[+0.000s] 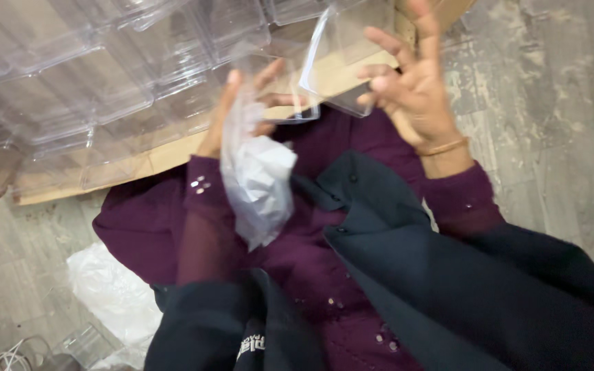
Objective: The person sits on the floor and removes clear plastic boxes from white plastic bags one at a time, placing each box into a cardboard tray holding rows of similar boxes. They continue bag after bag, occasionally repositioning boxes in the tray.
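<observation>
Left hand [232, 113] — raised in front of the body, its fingers closed around the upper end of a crumpled, whitish plastic bag [259, 182], which hangs down from the grip over the purple sleeve and lap. The fingertips of this hand also reach up to the lower edge of a clear plastic box [324, 58]; whether they press on it or only lie against it cannot be told through the blur.

Right hand [410, 86] — held up at the right of the box, palm toward it, fingers spread and slightly curled. The fingertips meet the box's right wall and lower corner, so the hand steadies the box rather than clenching it. A thin gold-coloured bangle [443, 146] circles the wrist just above the purple cuff.

The clear plastic box sits between the two hands, tilted, at the top centre of the view, above the lap.

Behind the hands, rows of similar transparent containers [84, 75] lie packed side by side on a sheet of brown cardboard [139, 163]. A dark jacket [414, 275] covers the person's lower right side, over a purple garment [311, 254]. A second heap of white plastic wrapping [108, 292] rests on the grey floor [551, 117] at lower left.
</observation>
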